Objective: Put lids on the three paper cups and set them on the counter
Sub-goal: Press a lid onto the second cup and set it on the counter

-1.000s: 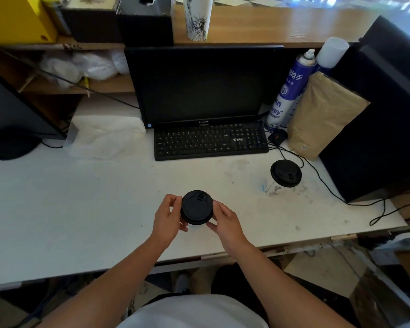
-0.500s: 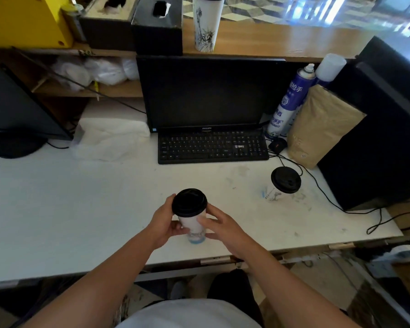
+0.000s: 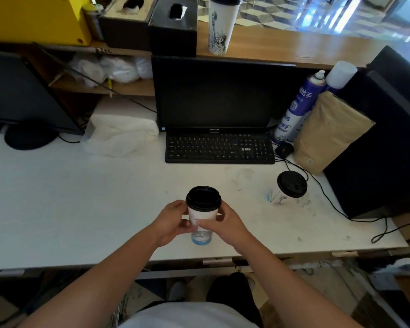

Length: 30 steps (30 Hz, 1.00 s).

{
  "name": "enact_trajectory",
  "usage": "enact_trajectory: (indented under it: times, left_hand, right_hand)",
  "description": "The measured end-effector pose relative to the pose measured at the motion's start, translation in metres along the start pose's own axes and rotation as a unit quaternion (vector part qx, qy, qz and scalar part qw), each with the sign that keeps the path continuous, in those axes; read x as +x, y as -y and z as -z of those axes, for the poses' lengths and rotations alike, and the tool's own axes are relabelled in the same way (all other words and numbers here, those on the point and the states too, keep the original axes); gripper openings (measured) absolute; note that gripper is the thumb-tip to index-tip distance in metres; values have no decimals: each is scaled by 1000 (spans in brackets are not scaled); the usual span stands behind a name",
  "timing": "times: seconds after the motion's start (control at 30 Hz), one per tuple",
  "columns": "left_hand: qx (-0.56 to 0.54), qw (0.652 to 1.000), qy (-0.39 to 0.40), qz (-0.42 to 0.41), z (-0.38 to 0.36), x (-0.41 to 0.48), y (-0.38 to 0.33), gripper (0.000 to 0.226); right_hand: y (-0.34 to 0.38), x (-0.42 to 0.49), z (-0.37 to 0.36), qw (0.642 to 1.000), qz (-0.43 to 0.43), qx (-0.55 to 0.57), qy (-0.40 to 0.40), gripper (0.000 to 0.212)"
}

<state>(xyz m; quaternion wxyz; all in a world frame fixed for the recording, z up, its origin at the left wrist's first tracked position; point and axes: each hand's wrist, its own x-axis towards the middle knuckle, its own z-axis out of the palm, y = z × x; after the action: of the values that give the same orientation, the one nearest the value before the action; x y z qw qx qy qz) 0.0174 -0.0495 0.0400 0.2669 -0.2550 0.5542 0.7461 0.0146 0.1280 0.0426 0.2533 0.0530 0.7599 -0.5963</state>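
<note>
A white paper cup (image 3: pixel 202 217) with a black lid (image 3: pixel 203 198) is held upright over the white desk (image 3: pixel 57 197) near its front edge. My left hand (image 3: pixel 172 222) grips its left side and my right hand (image 3: pixel 224 224) grips its right side, thumb across the front. A second lidded paper cup (image 3: pixel 285 189) stands on the desk to the right, untouched. A third lidded white cup (image 3: pixel 223 24) with a drawn figure stands on the wooden counter (image 3: pixel 294 50) behind the monitor.
A black monitor (image 3: pixel 220 95) and keyboard (image 3: pixel 219 149) sit at the desk's middle back. A spray can (image 3: pixel 296 107), a brown paper bag (image 3: pixel 327 133) and a black box (image 3: pixel 386 143) crowd the right. Cables (image 3: pixel 329 202) trail over the right side. Crumpled white plastic (image 3: pixel 121 136) lies left of the keyboard.
Both hands slid from the lid's rim down onto the cup's sides, and the cup now shows upright with its body visible. The view has tilted up toward the counter.
</note>
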Motion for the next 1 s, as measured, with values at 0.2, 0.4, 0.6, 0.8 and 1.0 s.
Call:
enact_trajectory:
  times: [0.2, 0.4, 0.6, 0.8, 1.0]
  left_hand:
    - [-61, 998, 25, -7, -15, -6, 7, 24]
    - [109, 992, 9, -64, -1, -1, 14, 25]
    - [609, 771, -172, -73, 56, 31, 53, 84]
    - [673, 719, -171, 9, 84, 38, 77, 113]
    - [685, 711, -159, 3, 90, 40, 85, 111]
  right_hand:
    - [7, 3, -4, 998, 10, 3, -67, 74]
    - [28, 4, 19, 998, -8, -46, -45, 67]
    - [57, 12, 55, 998, -33, -58, -2, 61]
    - [100, 5, 85, 960, -2, -272, 64, 72]
    - [154, 13, 90, 844, 52, -528, 84, 78]
